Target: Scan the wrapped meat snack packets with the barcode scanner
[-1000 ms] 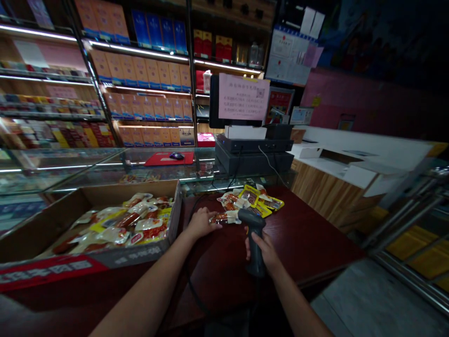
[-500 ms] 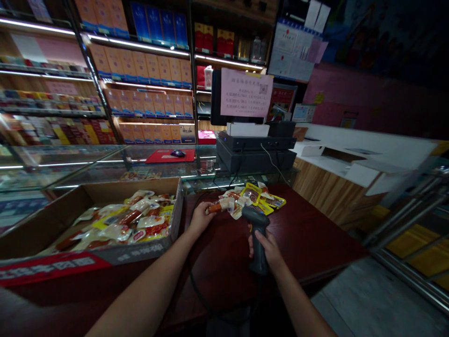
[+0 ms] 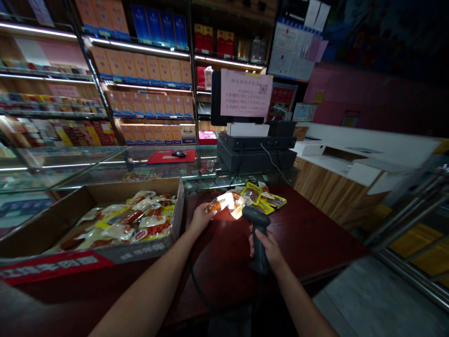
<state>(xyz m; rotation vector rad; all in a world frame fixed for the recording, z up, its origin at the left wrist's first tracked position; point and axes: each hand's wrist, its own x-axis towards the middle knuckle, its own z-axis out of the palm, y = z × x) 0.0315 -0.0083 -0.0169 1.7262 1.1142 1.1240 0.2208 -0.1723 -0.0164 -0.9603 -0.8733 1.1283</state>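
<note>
My left hand [image 3: 200, 221] is closed on the near end of a packaged sausage [image 3: 214, 205] in clear wrap, just above the dark red table [image 3: 224, 262]. White light falls on the wrapper's far end. My right hand [image 3: 267, 248] is wrapped round the handle of a dark grey barcode scanner [image 3: 258, 234], its head turned toward the sausage. Behind the scanner lies a small pile of snack packets, among them a yellow packet [image 3: 253, 192]. To the left, a cardboard box [image 3: 177, 210] contains several more wrapped sausages and yellow packets.
A scanner cable [image 3: 196, 285] curves across the table. Farther back stand a cash drawer [image 3: 252, 157], a monitor with a pink notice [image 3: 243, 93] and a glass counter with a mouse [image 3: 178, 153]. Shelves of boxed goods [image 3: 154, 103] line the back wall; a metal railing [image 3: 414, 252] is at right.
The scanner's light has come on and brightly lights the sausage wrapper and nearby packets. The sausage has tilted slightly in my left hand. My right hand has hardly moved.
</note>
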